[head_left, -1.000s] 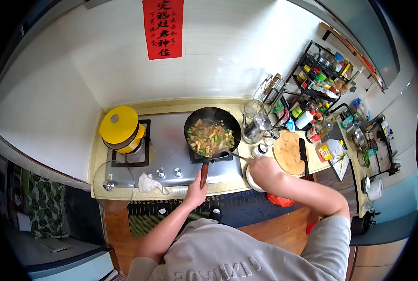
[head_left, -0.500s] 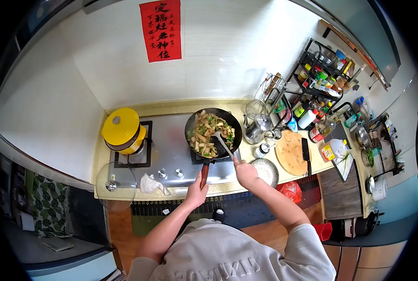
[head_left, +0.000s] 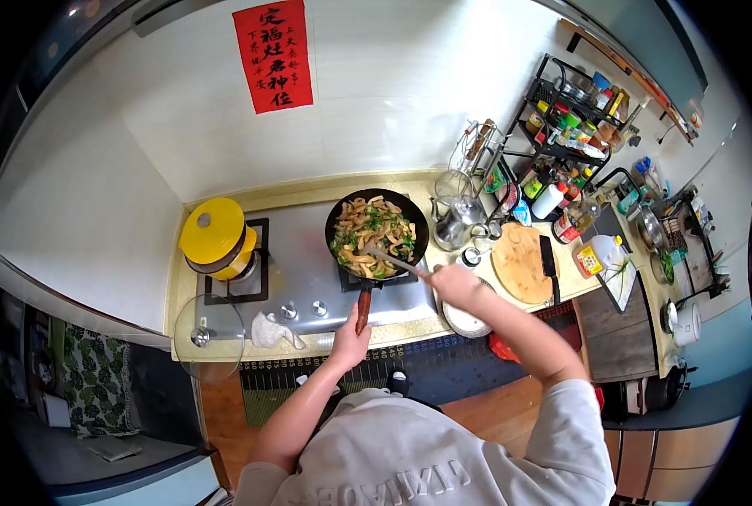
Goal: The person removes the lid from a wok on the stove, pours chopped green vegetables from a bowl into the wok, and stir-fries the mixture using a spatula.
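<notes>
A black wok [head_left: 420, 217] sits on the right burner of the steel stove [head_left: 296, 253], filled with sliced food and green pieces [head_left: 377, 226]. My left hand [head_left: 351, 344] is wrapped round its brown handle [head_left: 364, 310]. My right hand [head_left: 456, 285] grips a metal spatula [head_left: 397, 261], whose head reaches into the lower part of the food and is partly hidden there. Beneath my right forearm, a round plate [head_left: 463, 321] shows only in part.
On the left burner stands a yellow pot [head_left: 214, 234]; a glass lid [head_left: 215, 336] and white cloth [head_left: 274, 331] lie nearer. To the right are a metal kettle [head_left: 456, 223], round cutting board [head_left: 517, 268], cleaver [head_left: 548, 257] and bottles [head_left: 599, 253].
My right hand came from the plate's side to the wok, then shifted slightly right and up. The spatula moved into the food and tilted flatter. The food lies rearranged; my left hand kept the handle.
</notes>
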`<move>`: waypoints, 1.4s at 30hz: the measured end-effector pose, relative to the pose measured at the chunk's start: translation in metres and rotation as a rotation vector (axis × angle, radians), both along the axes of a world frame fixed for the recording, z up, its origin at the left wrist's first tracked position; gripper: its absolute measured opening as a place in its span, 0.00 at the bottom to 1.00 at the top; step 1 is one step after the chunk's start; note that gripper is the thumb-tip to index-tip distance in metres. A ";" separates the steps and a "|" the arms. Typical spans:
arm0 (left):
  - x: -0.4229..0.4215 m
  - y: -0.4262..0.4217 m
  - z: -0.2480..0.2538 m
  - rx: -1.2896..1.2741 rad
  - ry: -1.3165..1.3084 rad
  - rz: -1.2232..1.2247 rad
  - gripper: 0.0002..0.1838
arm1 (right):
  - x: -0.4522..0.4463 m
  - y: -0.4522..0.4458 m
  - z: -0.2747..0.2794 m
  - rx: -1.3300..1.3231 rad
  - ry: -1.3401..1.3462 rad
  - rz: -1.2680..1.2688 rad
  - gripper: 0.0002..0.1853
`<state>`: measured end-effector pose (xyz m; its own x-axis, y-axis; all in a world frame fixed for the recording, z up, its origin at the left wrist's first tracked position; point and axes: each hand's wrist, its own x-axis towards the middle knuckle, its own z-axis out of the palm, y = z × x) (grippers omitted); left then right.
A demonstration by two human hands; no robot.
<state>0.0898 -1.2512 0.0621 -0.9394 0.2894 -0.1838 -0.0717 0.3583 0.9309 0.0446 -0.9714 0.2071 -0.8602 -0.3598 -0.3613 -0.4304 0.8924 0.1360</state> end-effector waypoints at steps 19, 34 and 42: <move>0.000 0.002 0.003 0.005 -0.049 0.010 0.39 | -0.047 -0.038 0.190 0.189 -0.186 -0.119 0.10; 0.001 -0.002 0.007 0.001 -0.023 -0.011 0.39 | 0.045 -0.045 -0.033 -0.021 0.110 -0.278 0.25; -0.001 -0.001 -0.005 0.022 -0.015 -0.024 0.40 | 0.014 -0.046 -0.058 -0.260 0.212 -0.227 0.20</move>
<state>0.0890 -1.2524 0.0567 -0.9294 0.3159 -0.1910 -0.0773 0.3395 0.9374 0.0584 -1.0177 0.1492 -0.9739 -0.2084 -0.0897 -0.2054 0.9778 -0.0421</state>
